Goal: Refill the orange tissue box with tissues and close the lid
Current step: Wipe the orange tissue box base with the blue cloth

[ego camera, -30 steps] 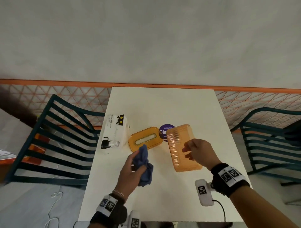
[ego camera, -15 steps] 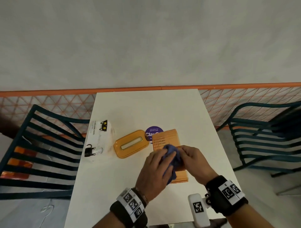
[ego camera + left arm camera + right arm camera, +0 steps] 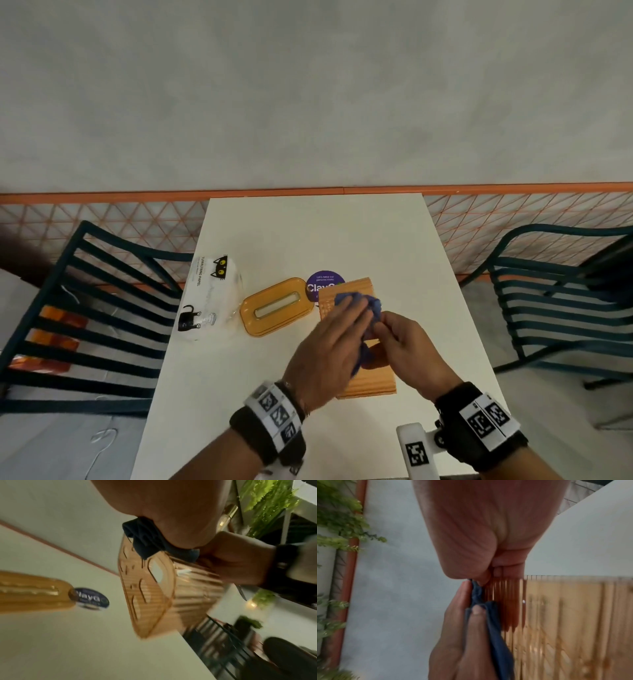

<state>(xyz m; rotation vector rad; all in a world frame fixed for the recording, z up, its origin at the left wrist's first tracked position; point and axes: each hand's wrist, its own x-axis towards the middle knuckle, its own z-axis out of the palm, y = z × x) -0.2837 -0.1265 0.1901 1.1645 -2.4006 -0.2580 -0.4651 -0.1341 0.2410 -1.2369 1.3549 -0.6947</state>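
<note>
The ribbed orange tissue box (image 3: 371,383) lies on its side on the white table (image 3: 308,233), its open end (image 3: 154,601) facing the far edge. My left hand (image 3: 352,315) holds a crumpled blue cloth (image 3: 368,303) and presses it against the box's far part; the thumb pins the cloth (image 3: 494,628) to the ribs. My right hand (image 3: 382,330) grips the box's edge beside the cloth. The orange lid (image 3: 275,306) with its slot lies flat to the left. Further left lies a white tissue pack (image 3: 212,298) printed with black cats.
A round purple sticker (image 3: 322,284) sits on the table between the lid and the box. Dark green slatted chairs stand on the left (image 3: 85,308) and on the right (image 3: 565,301). An orange-railed mesh fence (image 3: 137,222) runs behind the table.
My left hand carried the blue cloth from left of the box onto it and has slid it toward the far end. My right hand keeps hold of the box.
</note>
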